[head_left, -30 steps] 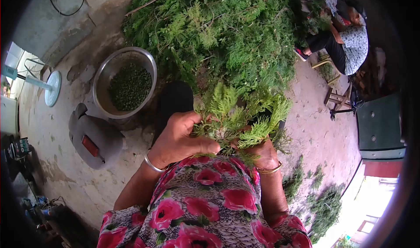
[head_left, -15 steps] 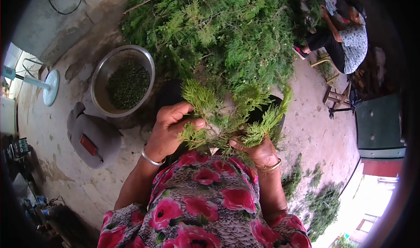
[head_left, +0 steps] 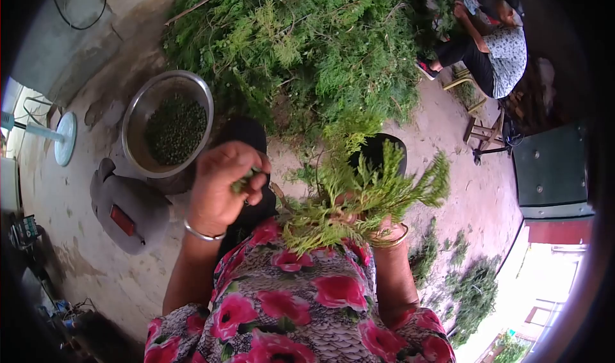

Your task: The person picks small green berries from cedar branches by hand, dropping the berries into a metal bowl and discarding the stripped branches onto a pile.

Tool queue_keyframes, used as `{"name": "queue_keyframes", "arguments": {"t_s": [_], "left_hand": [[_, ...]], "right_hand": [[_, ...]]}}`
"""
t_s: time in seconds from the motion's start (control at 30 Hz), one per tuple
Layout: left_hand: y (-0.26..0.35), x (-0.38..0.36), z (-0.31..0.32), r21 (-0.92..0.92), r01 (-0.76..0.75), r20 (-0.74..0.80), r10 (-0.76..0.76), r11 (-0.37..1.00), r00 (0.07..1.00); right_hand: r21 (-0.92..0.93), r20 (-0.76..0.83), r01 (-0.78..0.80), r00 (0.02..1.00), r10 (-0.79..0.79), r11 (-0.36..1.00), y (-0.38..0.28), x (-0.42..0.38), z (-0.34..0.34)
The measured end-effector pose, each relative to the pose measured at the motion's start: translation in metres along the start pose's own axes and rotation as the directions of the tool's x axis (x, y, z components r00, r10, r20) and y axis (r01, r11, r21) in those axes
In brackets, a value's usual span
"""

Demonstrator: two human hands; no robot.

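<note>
My left hand (head_left: 225,187) is curled closed around a few small green cones (head_left: 243,181), apart from the branch and just below the metal basin (head_left: 132,127). A mass of small green cones (head_left: 177,131) fills the bottom of that basin. In front of my flowered shirt, my right hand (head_left: 387,229) grips a leafy evergreen branch (head_left: 365,193); the foliage hides most of its fingers. The branch's flat yellow-green sprays spread to both sides of that hand.
A large heap of cut evergreen branches (head_left: 307,49) lies ahead. Another person (head_left: 506,58) sits at the far right, beside a wooden stool (head_left: 487,129). A grey cushion-like object with a red phone-like item (head_left: 122,220) is at left. Loose sprigs (head_left: 474,292) lie right.
My left hand has let go of the branch and moved left, closing around small green cones. The branch stays in my right hand, its sprays turned and spread further right. The view has shifted slightly.
</note>
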State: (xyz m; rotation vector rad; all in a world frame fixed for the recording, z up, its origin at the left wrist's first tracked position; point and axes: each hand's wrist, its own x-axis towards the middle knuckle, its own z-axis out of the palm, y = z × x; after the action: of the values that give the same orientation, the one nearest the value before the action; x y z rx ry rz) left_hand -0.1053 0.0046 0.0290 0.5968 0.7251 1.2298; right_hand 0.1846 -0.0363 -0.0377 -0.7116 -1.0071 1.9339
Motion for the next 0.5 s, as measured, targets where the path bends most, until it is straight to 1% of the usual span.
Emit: {"name": "queue_keyframes", "arguments": {"t_s": [0.07, 0.1, 0.13, 0.2, 0.23, 0.27, 0.3, 0.33, 0.37, 0.4, 0.43, 0.47, 0.5], "left_hand": [[-0.010, 0.001, 0.009, -0.060, 0.154, 0.012, -0.153, 0.986, 0.988], [-0.015, 0.001, 0.017, -0.013, 0.152, 0.021, -0.152, 0.988, 0.988], [-0.015, 0.001, 0.027, 0.096, 0.175, 0.036, -0.179, 0.980, 0.983], [-0.017, 0.004, 0.039, 0.179, 0.213, 0.110, -0.234, 0.961, 0.966], [-0.015, 0.006, 0.041, 0.181, 0.214, 0.119, -0.237, 0.960, 0.964], [-0.013, 0.010, 0.042, 0.374, 0.084, 0.236, -0.183, 0.924, 0.955], [-0.012, 0.015, 0.045, 0.530, -0.071, 0.364, -0.151, 0.845, 0.919], [-0.010, 0.019, 0.050, 0.525, -0.078, 0.391, -0.159, 0.848, 0.906], [-0.007, 0.023, 0.055, 0.556, -0.288, 0.527, -0.063, 0.780, 0.848], [-0.004, 0.027, 0.058, 0.541, -0.491, 0.658, 0.019, 0.683, 0.753], [-0.003, 0.025, 0.056, 0.609, -0.311, 0.566, -0.126, 0.730, 0.815], [-0.004, 0.023, 0.057, 0.598, -0.321, 0.590, -0.132, 0.734, 0.796], [-0.006, 0.023, 0.057, 0.598, -0.190, 0.526, -0.202, 0.779, 0.826]], "right_hand": [[-0.032, -0.251, -0.036, 0.968, 0.027, 0.999, -0.021, 0.014, 0.038], [-0.095, 0.138, 0.133, 0.983, -0.119, 0.987, 0.009, 0.024, -0.006], [-0.098, 0.135, 0.135, 0.983, -0.121, 0.986, 0.006, 0.020, -0.001], [0.152, -0.052, -0.038, 0.998, 0.047, 0.988, -0.005, 0.009, 0.018], [0.139, -0.080, 0.007, 0.997, 0.004, 0.990, -0.010, 0.008, 0.022], [0.136, -0.089, 0.018, 0.996, -0.006, 0.991, -0.009, 0.008, 0.020], [0.089, -0.063, -0.002, 0.998, 0.007, 0.996, -0.008, 0.009, 0.015], [0.037, -0.047, -0.016, 0.999, 0.018, 0.999, -0.010, 0.009, 0.012], [0.194, -0.031, -0.043, 0.998, 0.050, 0.980, -0.023, 0.012, 0.028], [-0.075, -0.075, -0.046, 0.996, 0.040, 0.996, -0.016, 0.022, 0.026], [-0.058, -0.044, -0.062, 0.997, 0.059, 0.996, -0.018, 0.022, 0.029], [-0.039, -0.007, -0.080, 0.997, 0.080, 0.996, -0.021, 0.022, 0.031], [0.222, 0.042, -0.013, 0.999, 0.003, 0.975, -0.016, 0.022, 0.033]]}}
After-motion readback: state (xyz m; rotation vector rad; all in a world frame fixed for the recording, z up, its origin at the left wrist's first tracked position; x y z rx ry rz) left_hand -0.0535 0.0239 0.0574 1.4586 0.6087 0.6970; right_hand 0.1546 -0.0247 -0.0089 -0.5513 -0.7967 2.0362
